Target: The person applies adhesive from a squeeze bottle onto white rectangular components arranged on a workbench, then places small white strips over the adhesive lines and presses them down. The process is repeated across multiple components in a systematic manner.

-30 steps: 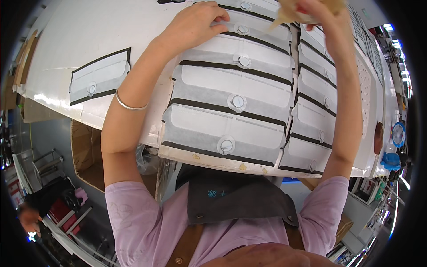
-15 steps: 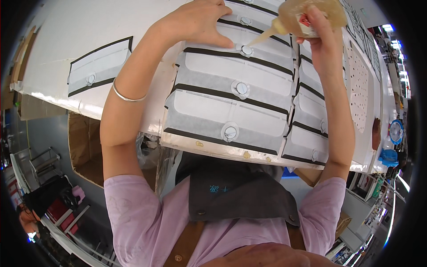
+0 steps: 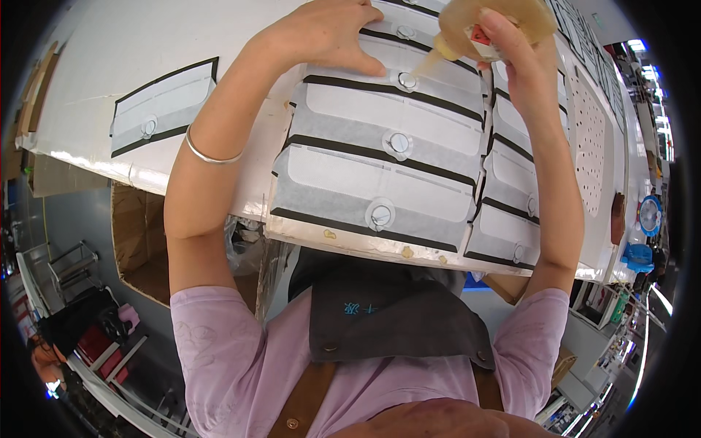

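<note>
Bottle [image 3: 464, 22] aslant, nozzle [image 3: 429, 60] down-left.

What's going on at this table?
A person's right hand holds a tilted, yellowish squeeze bottle, its nozzle tip pointing at the round disc on a grey-and-white panel; whether it touches is hard to tell. The left hand is spread at the same column, thumb beside that disc. Similar panels stand in a second column to the right, and a lone panel lies at left on the white table.
</note>
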`<action>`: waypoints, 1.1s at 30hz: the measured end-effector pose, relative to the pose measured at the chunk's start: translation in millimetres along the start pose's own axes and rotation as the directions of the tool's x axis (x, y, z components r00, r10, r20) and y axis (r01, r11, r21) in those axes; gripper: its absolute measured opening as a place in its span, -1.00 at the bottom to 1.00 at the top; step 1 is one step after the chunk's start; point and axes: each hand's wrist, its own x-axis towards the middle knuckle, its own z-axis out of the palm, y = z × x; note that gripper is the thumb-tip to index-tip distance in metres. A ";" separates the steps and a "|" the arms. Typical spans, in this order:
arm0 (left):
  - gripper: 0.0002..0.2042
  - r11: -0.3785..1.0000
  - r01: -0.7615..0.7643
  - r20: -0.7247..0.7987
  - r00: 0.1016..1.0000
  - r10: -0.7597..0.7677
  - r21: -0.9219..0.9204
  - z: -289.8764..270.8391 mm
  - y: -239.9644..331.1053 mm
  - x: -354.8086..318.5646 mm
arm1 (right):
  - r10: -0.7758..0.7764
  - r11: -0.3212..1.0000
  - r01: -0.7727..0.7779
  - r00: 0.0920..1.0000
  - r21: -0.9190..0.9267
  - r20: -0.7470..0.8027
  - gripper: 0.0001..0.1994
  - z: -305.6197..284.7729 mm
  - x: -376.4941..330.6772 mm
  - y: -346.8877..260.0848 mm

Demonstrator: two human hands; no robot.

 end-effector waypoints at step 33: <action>-0.19 1.000 0.019 0.017 1.000 -0.019 0.006 -0.4 -0.9 -1.4 | 0.252 0.938 -0.181 0.942 0.296 -0.223 -0.63 -14.5 -0.1 23.2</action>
